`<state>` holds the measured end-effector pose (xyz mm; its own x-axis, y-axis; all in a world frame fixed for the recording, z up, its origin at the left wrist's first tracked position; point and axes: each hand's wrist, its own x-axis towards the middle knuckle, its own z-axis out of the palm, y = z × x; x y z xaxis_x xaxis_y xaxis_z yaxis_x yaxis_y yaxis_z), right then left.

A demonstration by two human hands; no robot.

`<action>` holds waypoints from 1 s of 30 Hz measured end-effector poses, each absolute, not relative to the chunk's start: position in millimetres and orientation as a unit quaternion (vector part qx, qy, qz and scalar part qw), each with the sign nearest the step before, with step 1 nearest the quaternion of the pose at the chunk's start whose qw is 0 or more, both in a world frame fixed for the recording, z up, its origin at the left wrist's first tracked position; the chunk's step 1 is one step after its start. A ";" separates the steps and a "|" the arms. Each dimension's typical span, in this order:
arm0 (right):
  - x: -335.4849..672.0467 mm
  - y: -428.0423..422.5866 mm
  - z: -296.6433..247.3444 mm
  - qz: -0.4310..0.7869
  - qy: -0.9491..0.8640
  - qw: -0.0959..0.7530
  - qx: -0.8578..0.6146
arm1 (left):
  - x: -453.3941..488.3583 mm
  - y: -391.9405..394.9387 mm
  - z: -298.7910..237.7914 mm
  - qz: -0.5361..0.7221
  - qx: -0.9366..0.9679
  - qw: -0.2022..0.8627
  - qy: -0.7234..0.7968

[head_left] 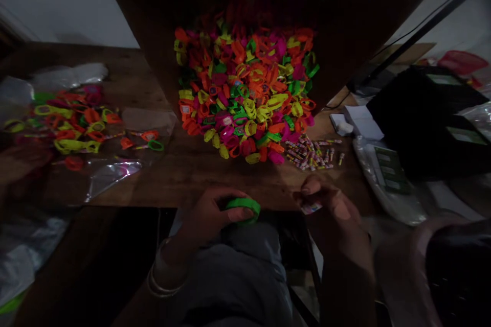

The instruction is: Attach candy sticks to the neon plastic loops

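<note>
My left hand (209, 214) is closed around a green plastic ring-shaped piece (244, 208) at the near edge of the wooden table (180, 173). Just to its right, my right hand (326, 202) pinches a small wrapped candy (311, 208) between its fingers. Straight ahead lies a big heap of neon plastic pieces (245, 92) in orange, yellow, green and pink, spilling out of a tipped cardboard box (345, 25). A small pile of wrapped candies (310, 152) sits at the heap's right foot, close to my right hand.
On the left lie more neon pieces (69, 122) among clear plastic bags (111, 173). A black device (429, 117) and white packets (360, 121) stand on the right. My lap in grey cloth (238, 276) is below the table edge. A dark rounded object (456, 271) fills the bottom right corner.
</note>
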<state>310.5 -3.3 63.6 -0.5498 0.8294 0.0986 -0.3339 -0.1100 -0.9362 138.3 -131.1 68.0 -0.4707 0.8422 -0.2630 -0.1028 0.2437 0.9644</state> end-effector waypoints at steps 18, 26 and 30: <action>266.6 -56.3 48.9 0.760 -0.356 0.377 -0.392 | 167.0 -132.5 53.8 0.640 0.374 0.120 0.660; 271.7 -49.4 50.9 0.728 -0.434 0.378 -0.372 | 146.0 -144.8 76.3 0.585 0.436 0.289 0.620; 280.4 -37.6 52.6 0.690 -0.487 0.402 -0.354 | 134.2 -148.0 84.4 0.482 0.414 0.462 0.619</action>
